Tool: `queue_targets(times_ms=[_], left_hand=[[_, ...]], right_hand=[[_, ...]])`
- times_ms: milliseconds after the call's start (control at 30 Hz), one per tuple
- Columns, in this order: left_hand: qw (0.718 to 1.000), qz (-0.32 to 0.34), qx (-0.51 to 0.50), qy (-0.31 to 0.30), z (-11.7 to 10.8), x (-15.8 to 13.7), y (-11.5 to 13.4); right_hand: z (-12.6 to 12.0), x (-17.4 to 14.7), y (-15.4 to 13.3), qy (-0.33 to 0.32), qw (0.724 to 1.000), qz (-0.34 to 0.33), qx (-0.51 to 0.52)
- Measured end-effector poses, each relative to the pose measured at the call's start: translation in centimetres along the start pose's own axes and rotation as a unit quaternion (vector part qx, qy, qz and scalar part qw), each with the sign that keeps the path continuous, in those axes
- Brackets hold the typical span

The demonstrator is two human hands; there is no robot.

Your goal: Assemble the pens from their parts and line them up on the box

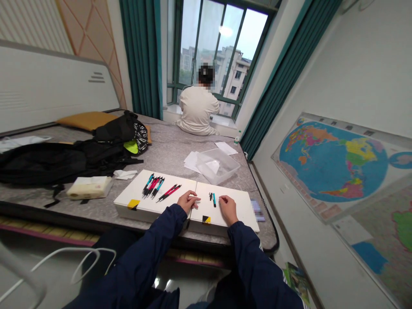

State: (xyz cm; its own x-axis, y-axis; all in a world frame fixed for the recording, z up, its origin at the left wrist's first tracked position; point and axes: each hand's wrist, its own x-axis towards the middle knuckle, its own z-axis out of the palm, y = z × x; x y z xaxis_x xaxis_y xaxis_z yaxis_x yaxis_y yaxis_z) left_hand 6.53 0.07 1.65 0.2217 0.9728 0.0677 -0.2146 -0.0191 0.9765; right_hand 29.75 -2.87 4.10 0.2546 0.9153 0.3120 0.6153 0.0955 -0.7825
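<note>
My left hand (188, 201) rests over the inner edges of two white boxes, its fingers loosely stretched to the right and apart, holding nothing that I can see. On the right white box (238, 199) lie a teal pen barrel (214, 200) and small black pen parts (210, 196). Just right of them is my right hand (228, 209), fingers curled with the tips pressed together; whatever they may hold is too small to make out. The left white box (128, 193) carries a row of teal, red and black pens (153, 186) and two red pens (169, 193) lying aslant.
Behind the boxes sit a clear plastic bin (217, 167) and white papers (192, 161). A tissue pack (90, 187) and black backpack (45, 159) lie at left. A phone-like item (258, 210) is at right. Farther back, a person (198, 107) sits facing the window.
</note>
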Motion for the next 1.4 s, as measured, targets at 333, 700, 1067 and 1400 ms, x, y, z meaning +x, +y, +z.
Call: queue_targets(times_ms=[333,700,1067,1400], left_hand=[[1.000,-0.015,-0.012,-0.022,-0.2,-0.2,0.4],[0.994,-0.034,-0.058,-0.086,-0.2,-0.5,1.2],[0.993,-0.032,-0.025,-0.111,-0.4,-0.5,1.4],[0.997,-0.034,-0.017,-0.067,-0.3,-0.9,2.2]], right_hand=[[2.9,-2.0,-6.9,-0.146,0.966,-0.209,-0.049],[4.8,-1.8,-7.9,-0.150,0.958,-0.235,-0.071],[4.4,-2.1,-7.8,-0.168,0.945,-0.270,-0.078],[0.5,-1.1,-5.1,-0.147,0.954,-0.252,-0.067]])
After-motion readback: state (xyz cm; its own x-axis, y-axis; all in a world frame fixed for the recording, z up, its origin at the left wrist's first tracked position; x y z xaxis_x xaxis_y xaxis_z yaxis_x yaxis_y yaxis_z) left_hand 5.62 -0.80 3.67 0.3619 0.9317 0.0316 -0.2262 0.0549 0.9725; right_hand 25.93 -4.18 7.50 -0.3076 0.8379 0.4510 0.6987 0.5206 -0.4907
